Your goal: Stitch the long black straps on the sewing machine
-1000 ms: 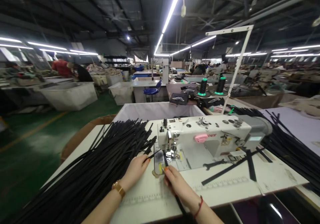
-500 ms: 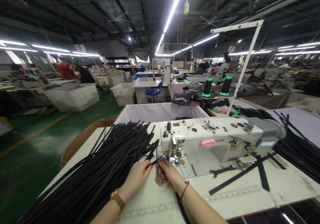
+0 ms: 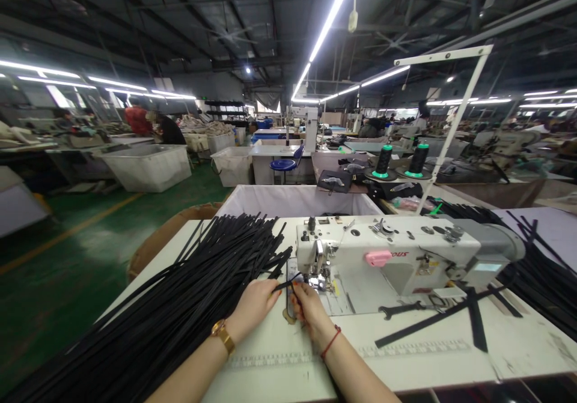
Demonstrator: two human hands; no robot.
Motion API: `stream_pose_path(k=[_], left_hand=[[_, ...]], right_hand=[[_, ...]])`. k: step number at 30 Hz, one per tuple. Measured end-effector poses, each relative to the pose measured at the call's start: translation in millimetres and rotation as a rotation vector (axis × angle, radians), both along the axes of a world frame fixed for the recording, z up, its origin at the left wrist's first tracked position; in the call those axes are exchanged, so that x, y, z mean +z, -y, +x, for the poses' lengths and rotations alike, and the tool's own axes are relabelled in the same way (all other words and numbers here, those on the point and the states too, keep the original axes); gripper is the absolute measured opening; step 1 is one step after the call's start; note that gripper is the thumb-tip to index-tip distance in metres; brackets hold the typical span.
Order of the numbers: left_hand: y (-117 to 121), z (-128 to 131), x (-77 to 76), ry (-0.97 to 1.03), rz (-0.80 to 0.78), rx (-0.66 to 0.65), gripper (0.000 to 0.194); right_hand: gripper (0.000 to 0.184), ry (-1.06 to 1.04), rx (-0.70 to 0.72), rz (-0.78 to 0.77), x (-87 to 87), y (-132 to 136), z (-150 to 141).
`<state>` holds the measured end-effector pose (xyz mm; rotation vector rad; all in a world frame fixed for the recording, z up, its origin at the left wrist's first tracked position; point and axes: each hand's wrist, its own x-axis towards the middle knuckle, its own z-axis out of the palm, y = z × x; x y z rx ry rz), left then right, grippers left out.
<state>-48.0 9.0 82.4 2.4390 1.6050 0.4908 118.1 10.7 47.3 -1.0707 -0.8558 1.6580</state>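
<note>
The left hand (image 3: 255, 304) has its fingers curled, thumb and forefinger pinched on the end of a thin black strap (image 3: 287, 283). The strap runs from these fingertips to the right and a bit up, toward the presser foot (image 3: 321, 281) of the sewing machine (image 3: 387, 259). The right hand (image 3: 308, 308) is just beside the left one, fingers bent and closed w/ tips down at the same strap, near the needle plate; whether it really grips the strap or only presses on it cannot be told. So the strap lies betw. the two hands' fingertips, its far end just in front of the foot. The left wrist carries a gold watch (image 3: 222, 334), the right wrist a red cord bracelet (image 3: 330, 343).

Left of the hands, a big pile of black straps (image 3: 180, 307) lies fanned over the white table (image 3: 406, 364), its nearest ends touching the left-hand fingers' area. The machine is white w/ a pink part on the front. Right of it, a few loose black strips (image 3: 451, 319) lie crossed on the table, well apart from the hands. Behind the machine stand a white bin (image 3: 288, 202) and two thread cones (image 3: 401, 161) w/ green bases. Far left in the back, other persons work at tables.
</note>
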Motion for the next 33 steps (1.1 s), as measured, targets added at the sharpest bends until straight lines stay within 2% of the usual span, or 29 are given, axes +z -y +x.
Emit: stream_pose_path(k=[10, 19, 28, 33], left_hand=[[2.6, -0.1, 0.6, -0.007, -0.006, 0.010, 0.025], [3.9, 0.7, -0.1, -0.067, -0.015, 0.021, 0.027], [5.8, 1.3, 1.1, -0.189, 0.055, 0.004, 0.028], [14.4, -9.9, 6.2, -0.115, 0.123, -0.021, 0.026]], right_hand=[[0.053, -0.021, 0.030, 0.015, 7.1, 7.3, 4.1], [0.054, -0.050, -0.046, 0.029, -1.7, 2.5, -6.8], [0.045, -0.045, -0.102, 0.034, -1.5, 5.0, -8.6], [0.043, -0.054, -0.102, 0.027, 5.7, 8.5, -7.9]])
